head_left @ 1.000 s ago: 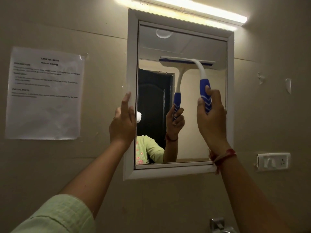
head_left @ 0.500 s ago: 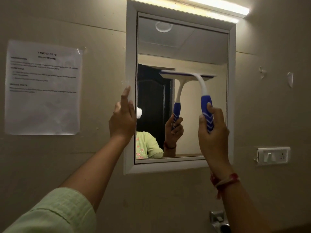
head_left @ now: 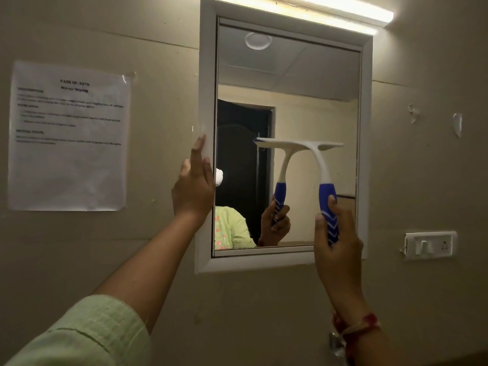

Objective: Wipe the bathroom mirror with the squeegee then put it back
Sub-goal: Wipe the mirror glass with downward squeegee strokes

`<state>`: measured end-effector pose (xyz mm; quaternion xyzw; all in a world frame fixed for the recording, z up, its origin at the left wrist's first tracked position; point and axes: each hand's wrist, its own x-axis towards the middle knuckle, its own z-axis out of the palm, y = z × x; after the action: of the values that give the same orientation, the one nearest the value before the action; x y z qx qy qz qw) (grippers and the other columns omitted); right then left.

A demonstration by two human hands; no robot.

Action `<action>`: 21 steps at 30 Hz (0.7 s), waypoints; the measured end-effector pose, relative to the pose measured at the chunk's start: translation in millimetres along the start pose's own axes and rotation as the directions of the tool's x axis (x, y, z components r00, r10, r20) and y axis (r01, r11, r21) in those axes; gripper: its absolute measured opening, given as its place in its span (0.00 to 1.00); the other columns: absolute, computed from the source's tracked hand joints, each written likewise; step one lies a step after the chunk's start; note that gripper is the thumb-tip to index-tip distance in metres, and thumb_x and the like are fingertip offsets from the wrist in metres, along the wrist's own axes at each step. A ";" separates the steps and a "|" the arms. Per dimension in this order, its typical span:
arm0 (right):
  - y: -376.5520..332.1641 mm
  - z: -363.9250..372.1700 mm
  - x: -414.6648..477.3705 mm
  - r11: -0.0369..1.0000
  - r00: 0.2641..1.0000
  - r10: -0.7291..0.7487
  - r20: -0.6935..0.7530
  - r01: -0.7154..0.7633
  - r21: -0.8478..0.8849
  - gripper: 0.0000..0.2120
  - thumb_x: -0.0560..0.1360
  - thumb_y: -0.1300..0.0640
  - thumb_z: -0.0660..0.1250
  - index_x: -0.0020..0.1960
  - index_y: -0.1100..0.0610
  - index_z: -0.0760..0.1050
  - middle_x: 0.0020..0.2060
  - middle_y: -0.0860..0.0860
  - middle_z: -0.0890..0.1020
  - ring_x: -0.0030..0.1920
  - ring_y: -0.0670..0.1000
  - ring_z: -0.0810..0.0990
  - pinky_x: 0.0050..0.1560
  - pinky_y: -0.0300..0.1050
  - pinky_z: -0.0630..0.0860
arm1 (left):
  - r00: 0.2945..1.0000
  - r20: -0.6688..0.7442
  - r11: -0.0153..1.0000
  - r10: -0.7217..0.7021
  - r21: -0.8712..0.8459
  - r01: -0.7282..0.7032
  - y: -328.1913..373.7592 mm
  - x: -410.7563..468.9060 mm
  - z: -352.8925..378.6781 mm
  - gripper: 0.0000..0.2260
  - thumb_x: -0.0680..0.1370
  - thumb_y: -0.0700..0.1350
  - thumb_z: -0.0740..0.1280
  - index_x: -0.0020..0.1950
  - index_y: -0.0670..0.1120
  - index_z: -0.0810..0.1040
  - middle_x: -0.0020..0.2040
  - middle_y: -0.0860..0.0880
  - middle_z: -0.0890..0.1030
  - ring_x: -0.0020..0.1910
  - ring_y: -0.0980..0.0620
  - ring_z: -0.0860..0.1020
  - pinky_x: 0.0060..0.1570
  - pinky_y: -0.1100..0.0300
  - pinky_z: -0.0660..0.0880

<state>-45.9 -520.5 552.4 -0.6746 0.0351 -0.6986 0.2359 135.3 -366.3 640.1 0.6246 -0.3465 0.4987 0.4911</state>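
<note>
Blue-handled squeegee (head_left: 327, 207): my right hand (head_left: 336, 247) fist-closed on it, blade mid-mirror (head_left: 303, 75), right side. My left hand (head_left: 194, 186), fingers extended flat, braces mirror's left frame. Wiping unfinished, I judge; lower glass and return remain.

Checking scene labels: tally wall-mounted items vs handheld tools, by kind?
Mirror: 1
Paper notice: 1
Tube light: 1
Switch plate: 1
Squeegee: 1, held by the right hand
Total: 5
</note>
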 end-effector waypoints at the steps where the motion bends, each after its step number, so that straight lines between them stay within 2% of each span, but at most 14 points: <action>1: -2.0 0.6 7.5 1.000 1.000 -0.005 -0.009 0.005 -0.007 0.19 0.74 0.45 0.56 0.62 0.52 0.65 0.52 0.55 0.76 0.42 0.46 0.79 0.32 0.32 0.77 | 1.000 0.003 1.000 -0.005 0.003 0.005 -0.3 0.2 0.1 0.20 0.82 0.50 0.49 0.74 0.52 0.57 0.51 0.39 0.78 0.28 0.55 0.69 0.27 0.67 0.62; 5: -6.7 5.9 24.2 1.000 1.000 -0.009 -0.020 0.009 -0.006 0.17 0.76 0.50 0.58 0.64 0.54 0.65 0.50 0.49 0.73 0.41 0.44 0.77 0.36 0.34 0.76 | 1.000 0.008 1.000 -0.015 0.004 0.015 -0.1 0.6 -1.8 0.19 0.82 0.49 0.50 0.74 0.52 0.57 0.51 0.38 0.78 0.29 0.54 0.70 0.27 0.66 0.62; 9: 3.5 2.6 -7.0 0.999 0.999 0.033 -0.016 -0.033 -0.021 0.19 0.74 0.45 0.55 0.63 0.51 0.65 0.50 0.48 0.74 0.40 0.43 0.78 0.32 0.32 0.74 | 1.000 0.013 1.000 -0.004 -0.001 0.004 1.9 -0.6 -2.8 0.20 0.82 0.49 0.50 0.75 0.51 0.57 0.52 0.38 0.78 0.29 0.53 0.71 0.27 0.66 0.64; 11: 10.0 -2.1 -31.1 0.998 0.998 0.064 -0.010 -0.064 -0.008 0.20 0.74 0.46 0.56 0.64 0.48 0.64 0.49 0.43 0.73 0.41 0.39 0.78 0.30 0.31 0.74 | 1.000 0.013 1.000 -0.026 -0.009 0.026 2.3 -0.5 -2.7 0.20 0.83 0.49 0.50 0.75 0.52 0.57 0.55 0.39 0.77 0.28 0.55 0.70 0.27 0.67 0.63; 14: 11.7 -4.1 -45.3 0.997 0.997 0.082 0.001 -0.082 0.006 0.21 0.73 0.46 0.57 0.65 0.49 0.64 0.48 0.39 0.72 0.42 0.36 0.78 0.30 0.30 0.76 | 1.000 0.013 1.000 -0.017 -0.016 0.018 2.9 -0.5 -1.9 0.20 0.82 0.49 0.50 0.75 0.51 0.57 0.56 0.39 0.78 0.29 0.54 0.71 0.28 0.66 0.64; 17: 6.2 -1.5 -25.3 0.998 0.998 0.059 0.002 -0.059 0.019 0.19 0.74 0.48 0.57 0.64 0.51 0.65 0.48 0.42 0.73 0.42 0.37 0.78 0.35 0.27 0.76 | 1.000 0.010 1.000 -0.010 0.004 0.010 2.5 -0.5 -1.5 0.20 0.82 0.49 0.50 0.75 0.51 0.57 0.54 0.39 0.78 0.32 0.52 0.72 0.29 0.66 0.64; 19: 2.4 0.2 -9.9 0.999 0.999 0.043 0.001 -0.043 0.007 0.17 0.76 0.50 0.58 0.64 0.51 0.65 0.49 0.47 0.74 0.41 0.40 0.78 0.34 0.28 0.76 | 1.000 0.005 1.000 -0.016 0.013 0.016 1.7 -0.5 -1.6 0.20 0.83 0.49 0.50 0.75 0.51 0.56 0.52 0.38 0.78 0.32 0.51 0.72 0.29 0.65 0.64; 21: 1.0 0.6 -4.6 0.999 0.999 0.037 -0.003 -0.037 -0.002 0.17 0.76 0.51 0.58 0.64 0.51 0.65 0.49 0.47 0.74 0.41 0.39 0.78 0.33 0.29 0.76 | 1.000 0.006 1.000 -0.014 0.016 0.014 1.7 -0.2 -2.0 0.20 0.83 0.49 0.50 0.75 0.51 0.56 0.51 0.38 0.78 0.32 0.50 0.73 0.31 0.64 0.65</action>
<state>-45.1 -519.4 547.8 -0.6731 0.0489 -0.6950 0.2480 133.2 -364.9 640.3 0.6324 -0.3398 0.4959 0.4886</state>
